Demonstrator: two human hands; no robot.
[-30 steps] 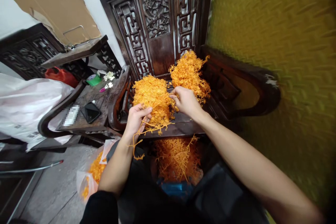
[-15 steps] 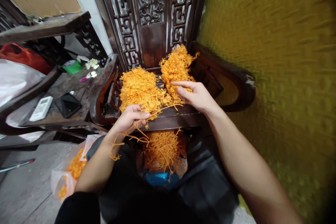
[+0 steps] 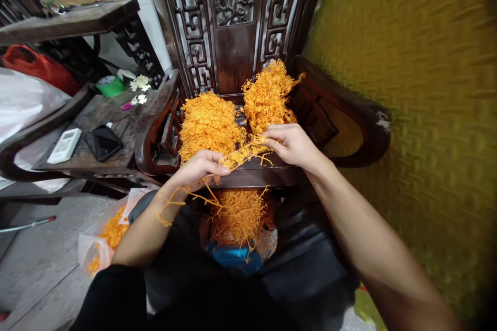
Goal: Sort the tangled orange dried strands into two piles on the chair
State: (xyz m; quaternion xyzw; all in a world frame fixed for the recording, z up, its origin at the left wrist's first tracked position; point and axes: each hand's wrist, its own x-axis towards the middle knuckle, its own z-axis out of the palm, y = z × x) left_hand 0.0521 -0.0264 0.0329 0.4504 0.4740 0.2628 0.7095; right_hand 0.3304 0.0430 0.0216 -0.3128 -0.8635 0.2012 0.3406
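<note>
Lower left: translucent plastic bag [image 3: 87, 248], orange pieces inside. Left of lower centre: tail of the orange strand [image 3: 244, 154] trails across the left forearm [image 3: 149, 227]; thin, bare, forked, bent at the joints. Left hand [image 3: 196, 168], near centre: fingers curled, thumb pressed over them, gripping the strand. Just beyond, on the chair seat [image 3: 272, 176]: left pile [image 3: 209, 124], bright orange, dense, frilly. Below centre, lower heap [image 3: 238, 214]: stringier, spiky ends outward. Between the hands, centre: strand slants up to the right, thick with small yellow-orange tufts, a bare twig forking off underneath. Right of centre: right pile [image 3: 272, 93], upright, ragged, one sprig jutting right. Right hand [image 3: 289, 142], before it: thumb and fingertips pinched on the strand.
</note>
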